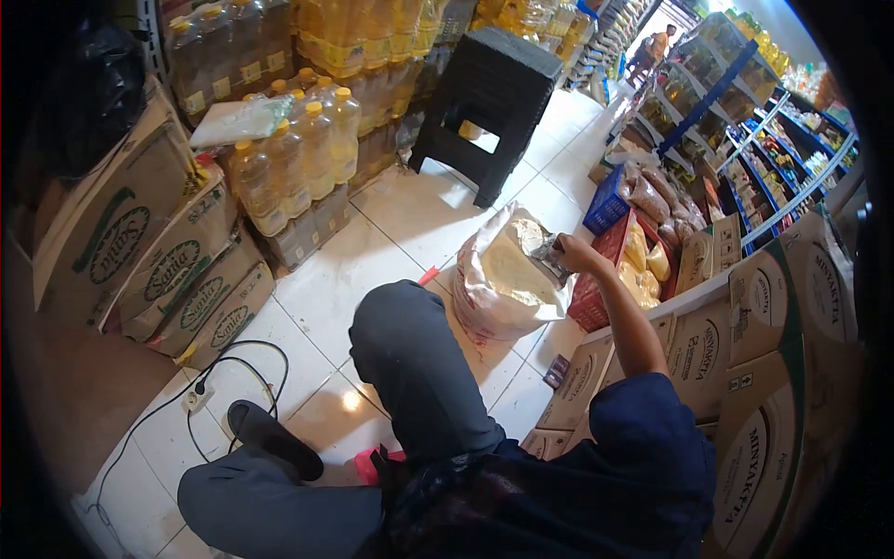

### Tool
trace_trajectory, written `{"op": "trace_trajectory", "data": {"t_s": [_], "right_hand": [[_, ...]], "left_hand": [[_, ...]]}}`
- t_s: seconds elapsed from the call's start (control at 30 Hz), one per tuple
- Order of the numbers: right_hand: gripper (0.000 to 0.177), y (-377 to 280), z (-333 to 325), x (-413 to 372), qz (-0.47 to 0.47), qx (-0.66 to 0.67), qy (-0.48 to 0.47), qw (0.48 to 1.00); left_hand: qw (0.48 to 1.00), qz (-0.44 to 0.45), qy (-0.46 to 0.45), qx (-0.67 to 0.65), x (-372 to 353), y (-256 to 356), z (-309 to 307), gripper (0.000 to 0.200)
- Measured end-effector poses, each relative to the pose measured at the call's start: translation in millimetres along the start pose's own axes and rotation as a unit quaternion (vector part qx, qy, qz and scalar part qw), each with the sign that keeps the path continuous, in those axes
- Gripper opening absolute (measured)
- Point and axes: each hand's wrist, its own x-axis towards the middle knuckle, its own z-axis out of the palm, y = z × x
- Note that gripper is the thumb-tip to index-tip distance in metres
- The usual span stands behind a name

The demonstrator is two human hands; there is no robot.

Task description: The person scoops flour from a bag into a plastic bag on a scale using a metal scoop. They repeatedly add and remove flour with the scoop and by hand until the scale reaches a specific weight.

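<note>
In the head view my right hand (575, 253) is closed around the handle of a metal scoop (551, 257). The scoop is at the right side of an opened white sack (484, 312), partly over its rim. Pale, flour-like powder (507, 264) fills the sack nearly to its folded top. How deep the scoop sits in the powder is hard to make out. My left hand does not show.
A black stool (494, 102) stands beyond the sack. Oil bottles (293, 168) and cartons (182, 261) line the left. Red (589, 296) and blue (605, 200) crates and more cartons (694, 354) flank the right. A cable (270, 347) lies across the floor.
</note>
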Motion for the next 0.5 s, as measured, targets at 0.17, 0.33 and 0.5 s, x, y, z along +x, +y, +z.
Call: {"op": "trace_trajectory", "data": {"t_s": [0.17, 0.33, 0.5], "right_hand": [[0.028, -48.0, -55.0, 12.6, -0.055, -0.017, 0.039, 0.998], [0.027, -112.6, -103.8, 51.5, -0.132, -0.019, 0.058, 0.989], [0.026, -227.7, -156.1, 61.7, -0.263, -0.003, 0.095, 0.96]], "left_hand": [[1.0, -0.024, 0.014, 0.013, -9.4, -15.2, -26.4, 0.032], [0.994, -0.08, 0.061, 0.046, -26.4, -19.6, -51.2, 0.03], [0.988, -0.121, 0.073, 0.056, -51.1, -23.5, -85.4, 0.031]]}}
